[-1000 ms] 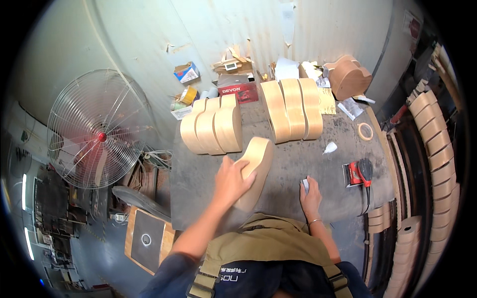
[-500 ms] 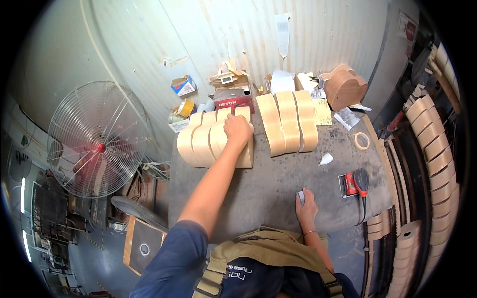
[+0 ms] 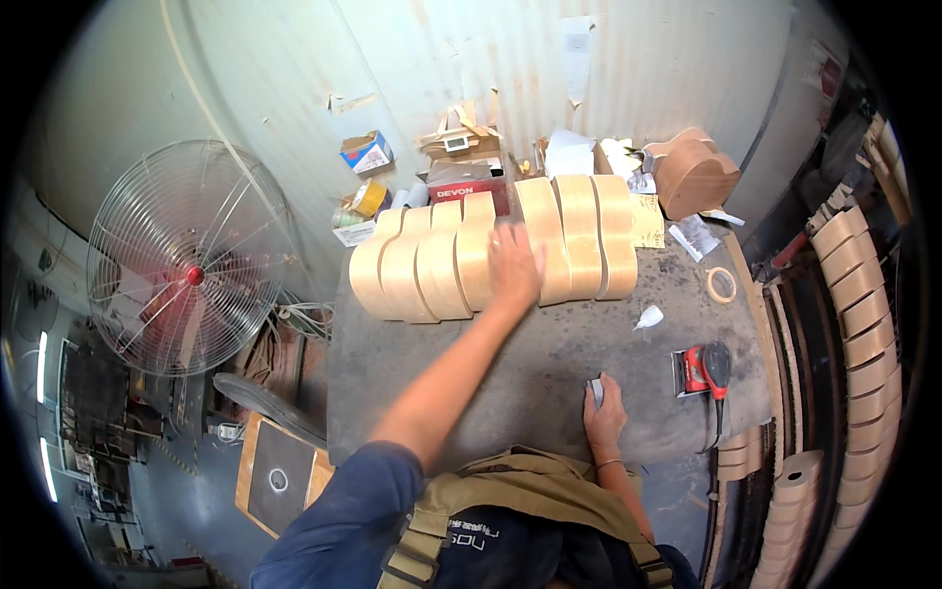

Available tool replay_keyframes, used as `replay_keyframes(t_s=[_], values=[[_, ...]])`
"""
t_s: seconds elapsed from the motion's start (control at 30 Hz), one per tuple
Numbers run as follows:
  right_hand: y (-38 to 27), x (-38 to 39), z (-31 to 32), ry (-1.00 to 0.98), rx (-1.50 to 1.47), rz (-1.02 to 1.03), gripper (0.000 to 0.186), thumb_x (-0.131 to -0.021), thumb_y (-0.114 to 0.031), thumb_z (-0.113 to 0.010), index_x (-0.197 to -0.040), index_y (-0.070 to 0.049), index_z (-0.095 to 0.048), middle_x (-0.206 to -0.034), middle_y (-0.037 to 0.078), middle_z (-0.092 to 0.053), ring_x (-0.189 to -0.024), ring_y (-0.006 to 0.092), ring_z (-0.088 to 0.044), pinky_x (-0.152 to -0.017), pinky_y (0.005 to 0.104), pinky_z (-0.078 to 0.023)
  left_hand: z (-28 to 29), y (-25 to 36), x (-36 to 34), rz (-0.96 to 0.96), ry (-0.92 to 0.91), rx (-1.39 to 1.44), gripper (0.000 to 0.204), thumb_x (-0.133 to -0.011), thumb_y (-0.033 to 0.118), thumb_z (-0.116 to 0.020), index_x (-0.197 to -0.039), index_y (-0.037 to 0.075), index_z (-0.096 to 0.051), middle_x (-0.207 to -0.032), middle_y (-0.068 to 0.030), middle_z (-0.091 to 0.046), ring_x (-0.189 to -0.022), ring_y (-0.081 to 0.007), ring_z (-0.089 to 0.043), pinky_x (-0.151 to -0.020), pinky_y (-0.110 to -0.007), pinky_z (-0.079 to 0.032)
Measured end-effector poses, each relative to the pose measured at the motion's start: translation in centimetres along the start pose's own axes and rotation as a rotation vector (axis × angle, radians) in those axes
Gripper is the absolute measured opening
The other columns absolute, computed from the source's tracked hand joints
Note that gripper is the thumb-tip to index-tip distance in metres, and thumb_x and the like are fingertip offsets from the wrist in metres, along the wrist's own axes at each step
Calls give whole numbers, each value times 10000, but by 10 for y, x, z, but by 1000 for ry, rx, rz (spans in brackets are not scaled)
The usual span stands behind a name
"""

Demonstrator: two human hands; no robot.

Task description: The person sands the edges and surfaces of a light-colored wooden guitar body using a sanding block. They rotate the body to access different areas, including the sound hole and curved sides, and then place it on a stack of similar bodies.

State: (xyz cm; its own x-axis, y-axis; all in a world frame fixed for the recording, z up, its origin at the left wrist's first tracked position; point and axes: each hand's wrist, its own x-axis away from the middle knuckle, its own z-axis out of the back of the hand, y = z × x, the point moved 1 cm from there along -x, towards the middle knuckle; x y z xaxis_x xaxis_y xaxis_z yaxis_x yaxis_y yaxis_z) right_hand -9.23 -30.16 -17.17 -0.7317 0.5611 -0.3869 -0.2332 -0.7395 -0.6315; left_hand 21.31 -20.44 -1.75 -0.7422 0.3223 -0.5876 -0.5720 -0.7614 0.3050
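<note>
two rows of pale curved wooden pieces (image 3: 432, 265) stand at the upper centre of the frame on our dark, scuffed worktop (image 3: 549, 344). our left hand (image 3: 514, 270) is at them, where one row ends and the other begins, fingers outstretched, blurred, gripping nothing we can make out. lower, right of centre, our right hand (image 3: 604, 412) curls its fingers around a small grey block (image 3: 596, 392). we see a red sander (image 3: 699, 371) toward the right, a pale wall (image 3: 265, 59) behind, a caged fan (image 3: 195, 276) at left and grey floor (image 3: 186, 501) lower left.
</note>
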Motion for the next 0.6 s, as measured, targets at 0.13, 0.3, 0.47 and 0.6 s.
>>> replay_keyframes(t_s=[0.13,0.3,0.47,0.6], values=[[2,2,-2,-29,22,-8,449,-984,-204,-762,-1388,-35,-663,-1360,196,-690,-1198,390,-705,-964,456,-595,-41,7,44,345,-61,394,745,-910,383,-838,-1375,-85,-490,-1206,-258,-654,-1109,-415,-646,-978,-483,-518],[-5,-2,-2,-17,2,15,404,-1002,-177,-738,-1364,-23,-647,-1329,202,-699,-1196,401,-696,-987,449,-577,-80,-24,48,721,-251,811,920,-780,535,-935,-1328,-82,-528,-1126,-219,-720,-1016,-354,-713,-921,-459,-555],[-14,-5,3,-67,-15,-61,442,-1006,-214,-740,-1394,-29,-637,-1355,212,-689,-1229,403,-684,-1006,467,-567,-54,-35,82,602,-334,794,779,-729,568,-957,-1084,-21,-591,-986,-174,-709,-893,-300,-684,-815,-442,-555],[-5,-4,7,-40,-86,-163,440,-1032,-218,-715,-1411,-20,-611,-1353,224,-690,-1234,408,-680,-1020,475,-556,53,-7,149,438,-538,649,750,-700,552,-970,-1003,14,-545,-910,-196,-658,-781,-302,-626,-733,-417,-530]])
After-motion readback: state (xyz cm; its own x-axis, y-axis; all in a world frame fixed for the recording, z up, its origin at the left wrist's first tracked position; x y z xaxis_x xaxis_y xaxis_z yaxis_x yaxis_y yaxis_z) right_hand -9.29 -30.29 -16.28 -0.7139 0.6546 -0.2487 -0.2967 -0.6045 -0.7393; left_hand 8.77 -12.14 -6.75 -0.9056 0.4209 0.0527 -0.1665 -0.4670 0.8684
